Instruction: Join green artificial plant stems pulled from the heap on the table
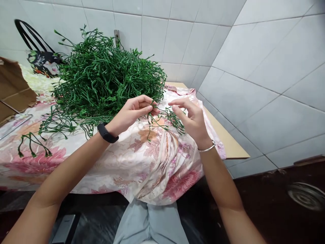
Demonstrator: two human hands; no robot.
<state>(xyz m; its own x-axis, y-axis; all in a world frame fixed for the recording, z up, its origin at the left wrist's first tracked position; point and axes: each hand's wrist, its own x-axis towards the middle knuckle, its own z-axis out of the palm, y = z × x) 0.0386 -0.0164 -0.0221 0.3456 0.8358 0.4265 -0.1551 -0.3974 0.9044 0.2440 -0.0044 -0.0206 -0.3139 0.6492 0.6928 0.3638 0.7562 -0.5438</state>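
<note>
A thin green plastic plant stem (pixel 166 119) with several branches hangs between my hands above the flowered cloth (pixel 132 159). My left hand (pixel 133 112), a black band on its wrist, pinches one end of the stem near its fingertips. My right hand (pixel 190 118), with a silver bangle, has its fingers curled around the stem's other branches. Just behind my hands rises a big heap of the same green stems (pixel 101 78).
A loose green stem cluster (pixel 33 142) lies on the cloth at the left. A cardboard box (pixel 12 88) and white artificial flowers (pixel 38 83) sit at the far left. The bare table edge (pixel 228 139) shows at the right, beside the white tiled wall.
</note>
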